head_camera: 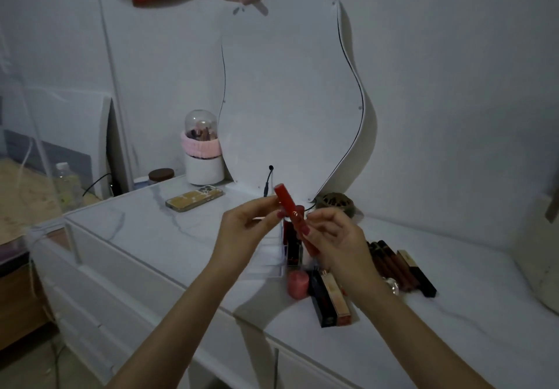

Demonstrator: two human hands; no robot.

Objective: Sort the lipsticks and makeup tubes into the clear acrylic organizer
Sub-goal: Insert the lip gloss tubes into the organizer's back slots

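Note:
Both of my hands hold a long red makeup tube (289, 208) tilted in the air above the clear acrylic organizer (272, 263). My left hand (246, 231) pinches its upper part; my right hand (338, 241) grips the lower part. The organizer stands on the white dresser top and holds a couple of dark red lipsticks (292, 246) at its right side. Loose on the dresser lie a pink round tube (298, 284), a black and a gold-red tube (331, 301), and several dark tubes (402, 269) further right.
A curvy white mirror (290, 101) stands behind the organizer with a black cable plug (267, 181). A phone (195, 199), a white brush holder with clear dome (202, 152), a brown-lidded jar (161, 174) and a dark round object (335, 202) sit on the dresser (181, 237).

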